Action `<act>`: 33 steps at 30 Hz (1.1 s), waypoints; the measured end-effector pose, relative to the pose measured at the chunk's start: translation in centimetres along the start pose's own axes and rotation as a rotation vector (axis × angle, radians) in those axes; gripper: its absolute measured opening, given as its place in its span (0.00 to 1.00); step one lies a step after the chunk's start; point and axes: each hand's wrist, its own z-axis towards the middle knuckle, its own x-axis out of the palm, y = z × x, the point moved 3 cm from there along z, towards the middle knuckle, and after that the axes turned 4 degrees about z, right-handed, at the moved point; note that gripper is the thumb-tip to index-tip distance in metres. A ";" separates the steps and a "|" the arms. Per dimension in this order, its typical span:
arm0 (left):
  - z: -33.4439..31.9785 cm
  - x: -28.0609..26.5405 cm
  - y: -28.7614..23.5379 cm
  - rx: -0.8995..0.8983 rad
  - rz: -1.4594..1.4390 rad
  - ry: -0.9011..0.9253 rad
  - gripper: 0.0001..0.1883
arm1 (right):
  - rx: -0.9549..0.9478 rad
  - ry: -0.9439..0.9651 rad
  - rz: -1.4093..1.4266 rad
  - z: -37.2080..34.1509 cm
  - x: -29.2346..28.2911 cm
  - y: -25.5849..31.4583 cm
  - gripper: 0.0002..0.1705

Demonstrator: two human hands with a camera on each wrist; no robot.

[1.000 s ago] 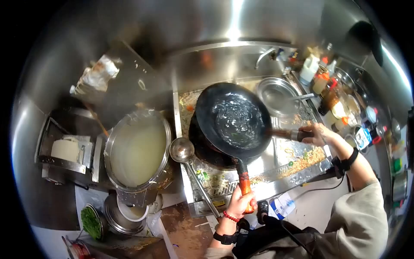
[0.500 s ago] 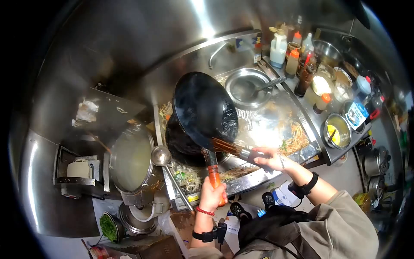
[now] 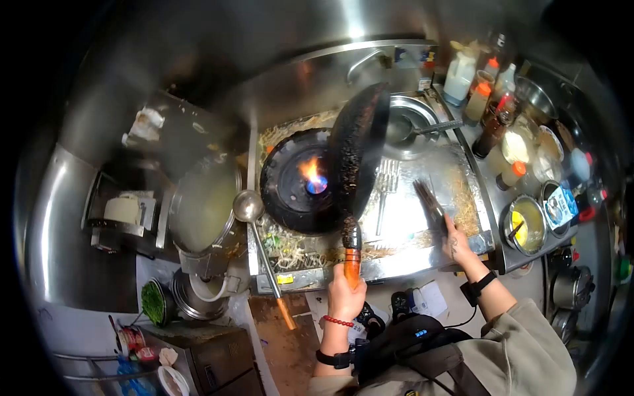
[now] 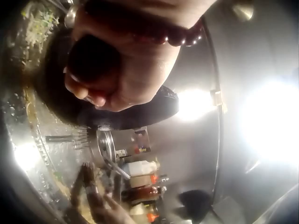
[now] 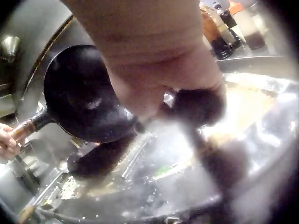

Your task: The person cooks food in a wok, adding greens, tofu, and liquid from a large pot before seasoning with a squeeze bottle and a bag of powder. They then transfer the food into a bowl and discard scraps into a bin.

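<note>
My left hand (image 3: 345,300) grips the orange wooden handle of a black wok (image 3: 360,142). The wok is tipped up on its side, with its crusted underside to the left and its mouth to the right. From the right wrist view, the dark inside of the wok (image 5: 86,93) looks wet and shiny. My right hand (image 3: 460,245) holds a bristled wok brush (image 3: 430,199) over the steel cooktop, right of the wok. Beside the wok, a round black burner (image 3: 287,181) stands uncovered, with an orange and blue flame (image 3: 315,179) at its centre.
A steel ladle (image 3: 248,206) lies left of the burner, near a big pot of cloudy liquid (image 3: 208,211). Behind the wok sits a steel basin (image 3: 416,148) with a ladle in it. Sauce bottles (image 3: 479,102) and bowls line the right counter. Food scraps litter the cooktop.
The wok has gone from nearly level with swirling water to steeply tipped on its side, baring the lit burner. The brush has moved from the wok to the right over the cooktop.
</note>
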 end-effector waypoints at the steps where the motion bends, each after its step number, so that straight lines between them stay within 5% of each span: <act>1: 0.0 0.2 0.6 -0.007 -0.036 -0.002 0.19 | -0.014 -0.006 -0.006 0.0 0.4 -0.1 0.43; 2: 0.0 0.2 1.2 0.009 -0.067 -0.008 0.18 | -0.112 -0.146 -0.055 -0.6 0.7 -0.4 0.44; 5: 0.7 2.4 5.8 0.088 -0.358 -0.038 0.15 | -0.257 -0.161 -0.168 -2.8 -1.4 0.5 0.42; 12: 4.2 -1.8 8.0 -0.223 -1.232 0.387 0.14 | -0.298 0.165 -0.151 -8.7 1.0 0.9 0.34; 16: 7.9 -2.6 11.7 -0.189 -1.569 0.577 0.09 | -0.384 0.330 -0.214 -11.3 4.2 5.0 0.35; 19: 8.2 -0.5 13.3 -0.047 -1.671 0.486 0.14 | -0.449 0.457 -0.277 -12.3 6.3 7.2 0.34; 21: 4.5 0.0 14.7 -0.078 -1.979 0.662 0.19 | -0.471 0.524 -0.241 -12.2 6.6 9.3 0.34; 22: 2.4 3.6 18.1 -0.249 -1.920 0.791 0.21 | -0.475 0.536 -0.187 -12.2 6.7 9.5 0.34; 24: -0.4 12.0 26.6 -0.629 -1.786 0.746 0.24 | -0.443 0.551 -0.218 -12.1 7.3 11.3 0.31; 25: -1.1 15.4 30.3 -0.844 -1.711 0.571 0.25 | -0.393 0.581 -0.192 -12.1 8.0 11.7 0.28; 27: 1.3 20.8 37.1 -1.085 -1.972 0.019 0.20 | -0.501 0.677 -0.044 -12.5 11.1 12.7 0.23; 28: 2.9 21.9 39.3 -1.109 -2.141 -0.021 0.20 | -0.517 0.738 0.012 -12.5 12.6 14.1 0.21; 29: 4.6 24.2 41.7 -1.356 -2.375 -0.058 0.19 | -0.454 0.825 0.026 -13.4 14.1 18.1 0.19; 31: 6.2 26.9 44.0 -1.336 -2.354 -0.163 0.20 | -0.443 0.978 0.115 -14.2 17.4 23.4 0.19; 33: 7.4 27.1 44.0 -1.293 -2.305 -0.191 0.20 | -0.176 1.114 0.416 -15.1 22.2 25.5 0.26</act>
